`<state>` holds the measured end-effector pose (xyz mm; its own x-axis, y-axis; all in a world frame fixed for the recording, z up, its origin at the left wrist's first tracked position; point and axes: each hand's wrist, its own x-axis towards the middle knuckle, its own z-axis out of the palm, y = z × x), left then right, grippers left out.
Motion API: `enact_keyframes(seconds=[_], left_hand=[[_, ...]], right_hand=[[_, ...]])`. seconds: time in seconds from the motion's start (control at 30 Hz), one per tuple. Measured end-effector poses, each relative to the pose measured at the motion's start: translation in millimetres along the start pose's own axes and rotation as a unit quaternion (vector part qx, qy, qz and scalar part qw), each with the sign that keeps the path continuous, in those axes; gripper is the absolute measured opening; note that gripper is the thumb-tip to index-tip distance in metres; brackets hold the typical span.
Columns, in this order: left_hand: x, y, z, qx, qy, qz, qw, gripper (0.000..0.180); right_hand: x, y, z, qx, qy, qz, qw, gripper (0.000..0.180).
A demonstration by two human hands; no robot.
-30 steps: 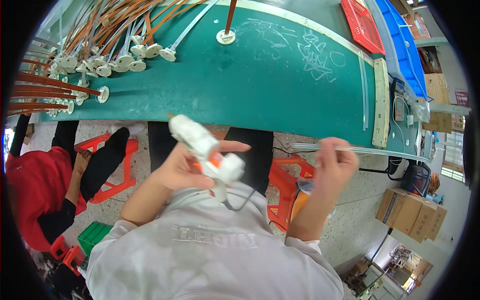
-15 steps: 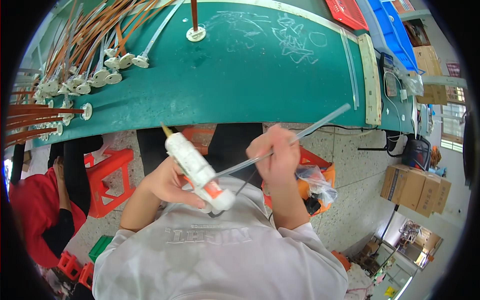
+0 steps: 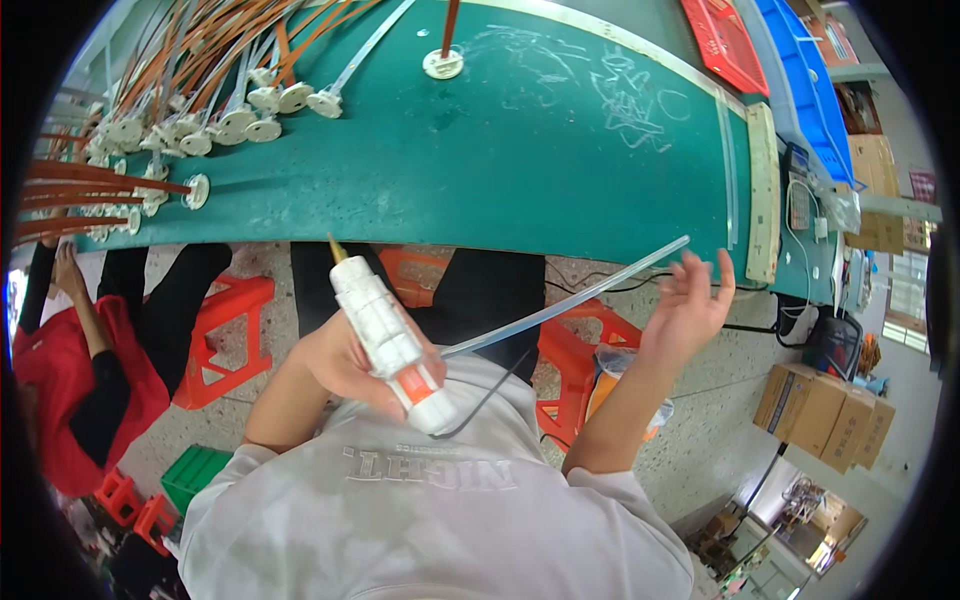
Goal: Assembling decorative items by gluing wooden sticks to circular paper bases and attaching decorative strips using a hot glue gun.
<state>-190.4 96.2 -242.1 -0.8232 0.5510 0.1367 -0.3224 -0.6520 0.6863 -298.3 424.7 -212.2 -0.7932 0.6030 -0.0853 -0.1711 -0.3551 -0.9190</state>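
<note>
In my left hand (image 3: pixel 345 370) is a white glue gun (image 3: pixel 385 330) with an orange label and a brass-coloured nozzle pointing up and to the left. My fingers are wrapped round its body, and a dark cord hangs from its lower end. A long clear glue stick (image 3: pixel 570 302) slants up to the right from beside the gun; where it meets the gun is partly hidden. Close by the stick's far end, my right hand (image 3: pixel 688 308) is raised with fingers spread and nothing in it. Whether a fingertip still touches the stick is hard to see.
On the green table (image 3: pixel 430 180), many white round bases with brown and clear rods (image 3: pixel 235 125) crowd the left. One base (image 3: pixel 443 64) stands alone at the back. Clear sticks (image 3: pixel 731 180) lie by the right edge strip. A person in red (image 3: pixel 90 400) sits at left.
My right hand has let go of the glue stick and moved right, its fingers opening out. The left hand still holds the glue gun. The whole view has shifted slightly.
</note>
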Motion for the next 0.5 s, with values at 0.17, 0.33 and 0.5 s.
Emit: enact_keyframes(seconds=[0.17,0.33,0.5], left_hand=[[4.1,-4.9,0.9,0.005,0.015,-0.010,1.000,0.043],[9.8,-4.5,5.3,-0.012,0.005,-0.039,0.999,0.043],[0.0,-10.3,3.2,0.010,0.043,-0.011,0.999,0.039]], right_hand=[[-47.8,6.8,-26.4,-0.080,-0.395,0.121,0.907,0.048],[-109.2,4.9,21.7,-0.103,-0.488,0.233,0.835,0.032],[-112.8,23.4,31.6,-0.037,-0.554,0.176,0.813,0.013]])
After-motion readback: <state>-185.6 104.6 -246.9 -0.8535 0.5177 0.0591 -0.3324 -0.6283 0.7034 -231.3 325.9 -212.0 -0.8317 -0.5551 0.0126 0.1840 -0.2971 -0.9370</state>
